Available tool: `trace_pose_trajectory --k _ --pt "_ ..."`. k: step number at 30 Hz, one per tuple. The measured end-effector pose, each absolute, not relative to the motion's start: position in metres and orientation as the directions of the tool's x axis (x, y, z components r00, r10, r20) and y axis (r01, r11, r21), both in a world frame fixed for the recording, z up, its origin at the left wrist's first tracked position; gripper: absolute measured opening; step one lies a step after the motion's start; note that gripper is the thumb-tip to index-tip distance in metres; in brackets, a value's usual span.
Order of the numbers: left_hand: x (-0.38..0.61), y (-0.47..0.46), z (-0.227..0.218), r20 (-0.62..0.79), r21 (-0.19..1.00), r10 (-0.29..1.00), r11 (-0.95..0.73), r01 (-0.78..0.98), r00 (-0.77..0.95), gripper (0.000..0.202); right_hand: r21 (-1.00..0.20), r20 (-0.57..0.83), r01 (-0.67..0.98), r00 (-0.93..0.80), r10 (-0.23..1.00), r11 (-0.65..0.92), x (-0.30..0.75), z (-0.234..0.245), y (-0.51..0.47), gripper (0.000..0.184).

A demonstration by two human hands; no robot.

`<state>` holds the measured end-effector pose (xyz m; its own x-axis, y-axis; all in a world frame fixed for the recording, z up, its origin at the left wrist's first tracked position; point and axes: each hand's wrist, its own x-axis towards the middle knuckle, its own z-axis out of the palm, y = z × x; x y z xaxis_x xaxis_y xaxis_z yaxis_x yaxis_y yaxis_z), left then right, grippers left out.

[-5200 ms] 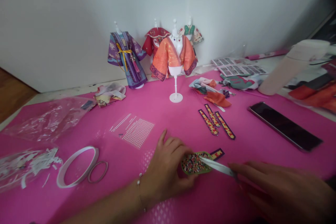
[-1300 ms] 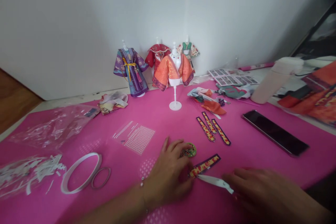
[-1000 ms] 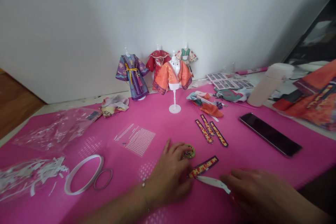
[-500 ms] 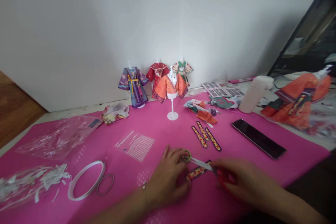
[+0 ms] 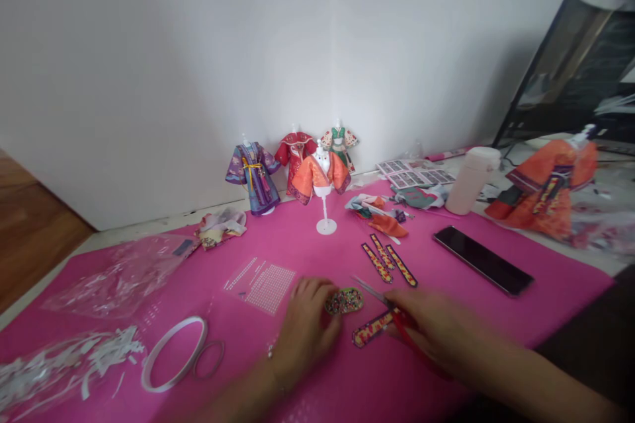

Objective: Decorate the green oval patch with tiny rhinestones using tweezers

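My left hand (image 5: 308, 325) rests on the pink mat, its fingers curled at the left end of a small oval piece (image 5: 344, 301) full of multicoloured beads with a yellow-green rim. I cannot tell if that is a dish or a flat patch. Red-handled scissors (image 5: 405, 330) are gripped in my right hand (image 5: 436, 330), the blades pointing up and left, just right of the oval piece and apart from it. Below the blades lies a patterned fabric strip (image 5: 370, 330), partly hidden by my right hand. Several similar strips (image 5: 381, 258) lie farther back.
An orange doll robe on a white stand (image 5: 322, 178) stands mid-mat, with other dressed doll forms (image 5: 258, 178) behind. A phone (image 5: 481, 260), a pale bottle (image 5: 471, 180) and fabric scraps (image 5: 380, 215) are right. A white ring (image 5: 173, 353), plastic bags (image 5: 119, 274) and a stud sheet (image 5: 268, 284) lie left.
My left hand has moved slightly left, uncovering more of the oval beaded piece. The scissors have drawn back from that piece, and their blades now point more upward. The view has shifted a little.
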<state>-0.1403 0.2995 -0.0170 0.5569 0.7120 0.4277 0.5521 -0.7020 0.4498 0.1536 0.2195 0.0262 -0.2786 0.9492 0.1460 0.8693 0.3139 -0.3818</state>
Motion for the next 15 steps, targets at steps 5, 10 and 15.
trace_pose_trajectory --k 5,10,15 --pt "-0.142 0.305 -0.023 0.388 0.457 0.75 -0.661 0.595 0.535 0.056 -0.469 0.074 0.842 -0.266 0.961 0.269 0.151 0.023 0.214 0.021" --pt "-0.141 0.306 -0.024 0.376 0.472 0.755 -0.655 0.59 0.538 0.032 -0.535 -0.014 0.818 -0.257 0.966 0.21 0.162 0.021 0.209 0.029" --pt "-0.14 0.308 -0.019 0.387 0.489 0.737 -0.674 0.554 0.554 0.024 -0.581 -0.057 0.797 -0.241 0.969 0.164 0.16 0.032 0.209 0.03"
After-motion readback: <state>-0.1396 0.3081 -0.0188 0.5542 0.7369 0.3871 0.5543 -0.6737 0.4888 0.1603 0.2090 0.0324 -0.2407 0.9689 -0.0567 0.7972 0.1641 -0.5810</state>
